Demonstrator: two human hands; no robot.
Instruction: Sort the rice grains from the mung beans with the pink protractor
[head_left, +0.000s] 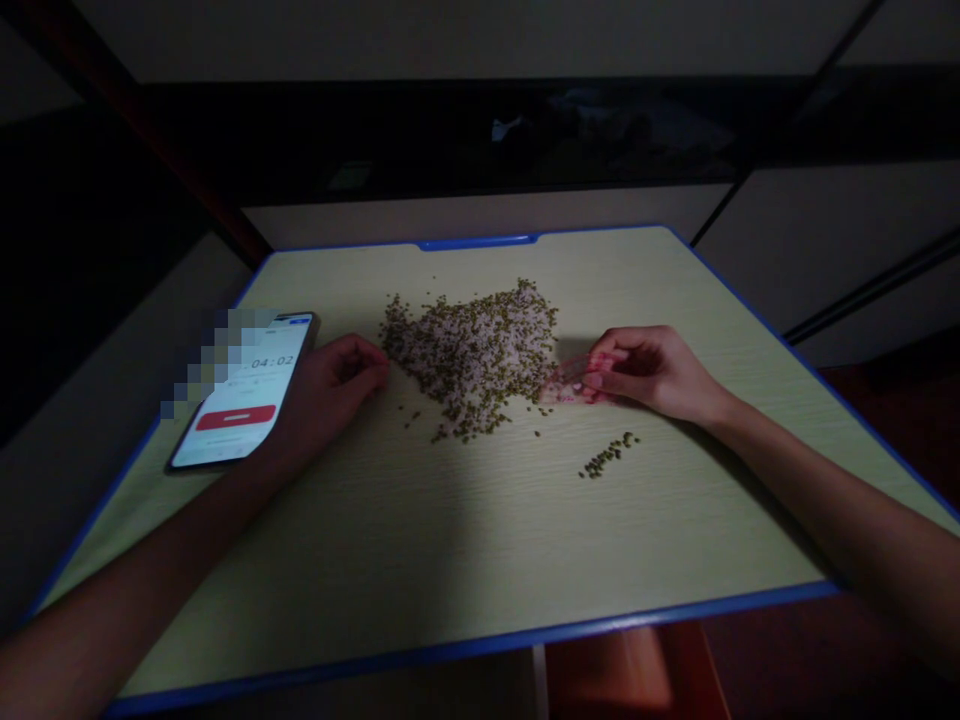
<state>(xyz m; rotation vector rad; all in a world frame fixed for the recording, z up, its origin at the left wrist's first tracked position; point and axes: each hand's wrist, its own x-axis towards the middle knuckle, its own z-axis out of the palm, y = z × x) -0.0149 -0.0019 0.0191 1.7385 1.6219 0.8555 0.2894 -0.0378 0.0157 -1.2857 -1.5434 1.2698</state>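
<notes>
Apparently only a few beans [600, 461] lie apart, most being in the pile [480, 350] on the table [360, 570], between the right hand [654, 372], pinching a clear sheet [564, 386], and the curled left hand [334, 385], its hold unclear.

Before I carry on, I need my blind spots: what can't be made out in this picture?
All in the head view:
- Phone: first timer digits, covered by a pixelated patch; lower right edge, behind the left wrist.
- Left hand: whether the fingertips pinch anything; too small and dark.
- Clear pink-marked piece: one end, behind the right hand's fingers; markings too small to read.
- Dark recess: contents, lost in shadow.
</notes>
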